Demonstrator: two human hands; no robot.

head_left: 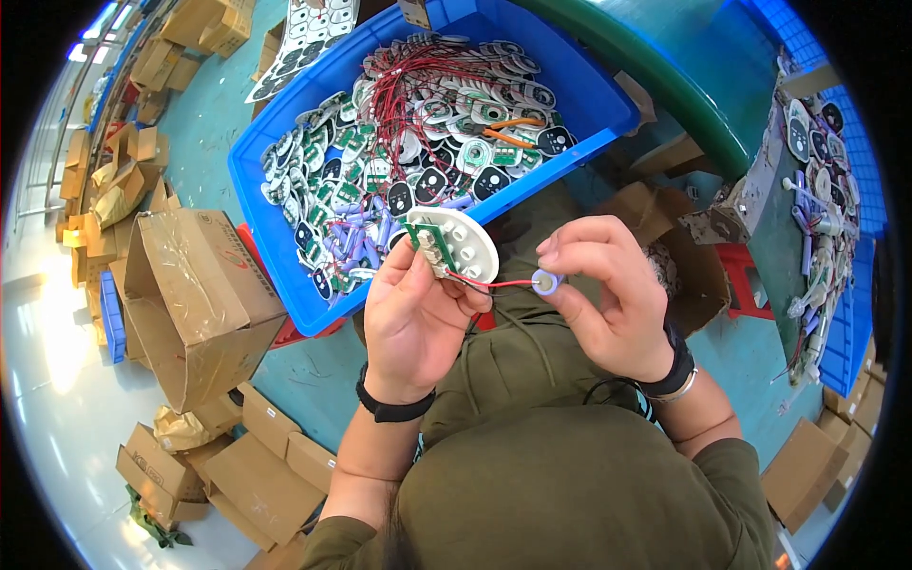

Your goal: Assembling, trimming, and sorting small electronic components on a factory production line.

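Big blue bin (285, 161) up front, packed with little circuit boards, white oval pads and red wires. Open cardboard box (190, 294) off to the left. Left hand (413, 313) gripped a white oval button pad (454, 243). Right hand (617, 304) pinched a small lilac disc (546, 281), joined to the pad by a red wire (494, 283).

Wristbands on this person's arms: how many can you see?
3: a black wristband on the left wrist, and a black one plus a thin silver bangle on the right wrist. Sleeves may hide more.
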